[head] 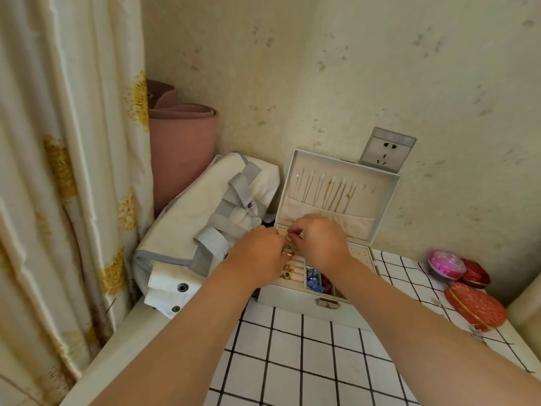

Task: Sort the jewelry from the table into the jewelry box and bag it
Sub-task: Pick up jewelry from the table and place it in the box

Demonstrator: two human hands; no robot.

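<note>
The checked desk [307, 361] carries the white bag [187, 218] at the left, lying just beside the open jewelry box [292, 300], whose lid stands back against the wall. Both hands meet over the box's rear left part, above the ring rolls [295, 269]. The right hand [319, 238] pinches a small gold loop [288, 237] between thumb and forefinger. The left hand [257, 253] curls in beside it with its fingertips hidden, so I cannot tell whether it holds anything. To seat the piece well, lower it straight into a free slot and let go only once it is wedged.
</note>
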